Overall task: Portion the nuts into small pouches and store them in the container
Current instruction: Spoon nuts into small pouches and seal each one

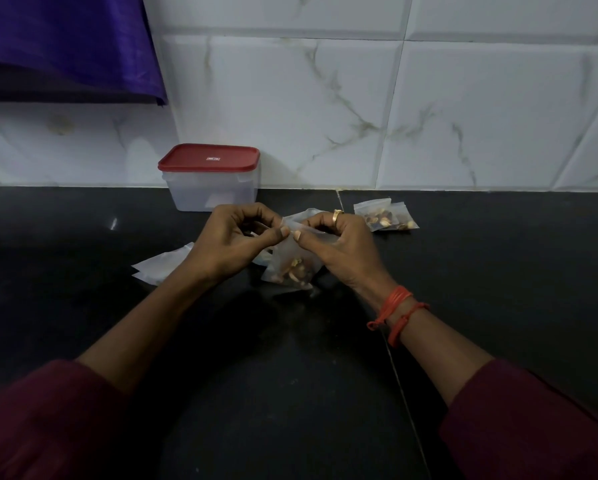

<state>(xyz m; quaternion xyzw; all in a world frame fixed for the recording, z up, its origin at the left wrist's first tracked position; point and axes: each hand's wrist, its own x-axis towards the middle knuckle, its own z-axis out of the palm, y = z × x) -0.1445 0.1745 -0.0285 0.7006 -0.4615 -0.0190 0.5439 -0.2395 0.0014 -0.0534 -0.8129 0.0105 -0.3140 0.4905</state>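
Pouch (pixel 290 271) top edge pinched by fingers (pixel 284 233) of left hand (pixel 235 239) and right hand (pixel 337 245).

Nut pouch (pixel 292 268) in left grip (pixel 235 240) and right grip (pixel 339 247)

Back wall (pixel 463 109) is white marble-look tile w/ grey-green veins & pale grout lines, running the full width. Below it sits a glossy black stone countertop (pixel 83 271) w/ a thin seam (pixel 408 410) running front to back, right of centre. Purple cloth (pixel 65 46) hangs top left over the tiles; light is dim overall, one small glint (pixel 113 223) on the counter at left.
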